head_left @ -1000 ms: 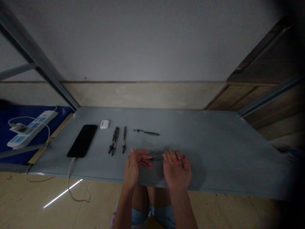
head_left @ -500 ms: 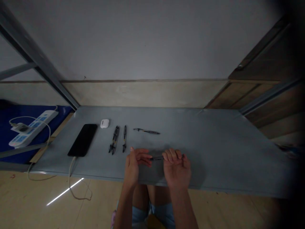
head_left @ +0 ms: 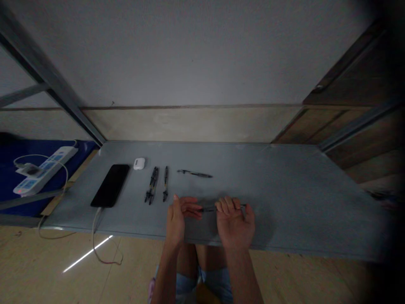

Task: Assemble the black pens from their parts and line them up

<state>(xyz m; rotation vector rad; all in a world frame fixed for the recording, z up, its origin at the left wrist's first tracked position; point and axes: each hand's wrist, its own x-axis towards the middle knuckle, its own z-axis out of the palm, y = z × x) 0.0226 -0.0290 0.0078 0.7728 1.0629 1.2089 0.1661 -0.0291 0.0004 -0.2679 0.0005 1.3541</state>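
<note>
My right hand (head_left: 234, 223) has its fingers curled over a dark pen (head_left: 208, 209), with the thumb apart at the right. The pen lies sideways, low over the grey tabletop (head_left: 284, 190), and its far right tip peeks out beyond the fingers. My left hand (head_left: 180, 217) is at the pen's left end, fingers stretched out and thumb raised; the fingertips look to be touching that end. Ahead of my hands, a single pen (head_left: 194, 173) lies crosswise. To its left another pen (head_left: 165, 184) lies lengthwise, beside a close bunch of pens (head_left: 151, 185).
A black phone (head_left: 110, 185) with a white cable (head_left: 93, 236) lies at the left, near a white earbud case (head_left: 139, 163). Past the left edge, a power strip (head_left: 46, 171) rests on a blue surface. Metal posts (head_left: 76, 114) and a wall border the table.
The pen's right tip shows slightly more beyond my right hand, whose thumb has shifted a little. My left hand and the pens on the table stay essentially in place.
</note>
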